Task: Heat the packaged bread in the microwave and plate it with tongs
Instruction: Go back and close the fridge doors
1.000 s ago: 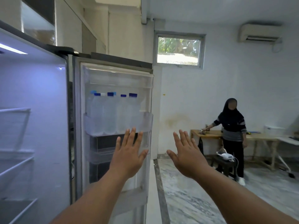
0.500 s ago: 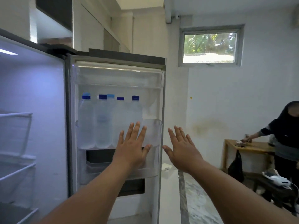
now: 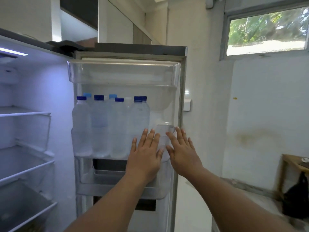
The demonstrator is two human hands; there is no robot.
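The fridge stands open, its door (image 3: 181,91) swung out in front of me and the lit interior (image 3: 33,131) at the left. My left hand (image 3: 145,156) and my right hand (image 3: 182,153) are both held up side by side in front of the door's middle shelf, palms forward, fingers apart, holding nothing. I cannot tell whether they touch the shelf. Several water bottles (image 3: 110,126) with blue caps fill that door shelf. No bread package, microwave, plate or tongs is in view.
Wire-edged glass shelves (image 3: 25,166) line the fridge interior at the left. A white wall and a window (image 3: 267,29) are at the right. A wooden table (image 3: 291,163) with a dark bag under it stands at the far right.
My view has turned left and come closer to the fridge door. Both hands have drawn together in front of the door shelf. The person at the table has left the view.
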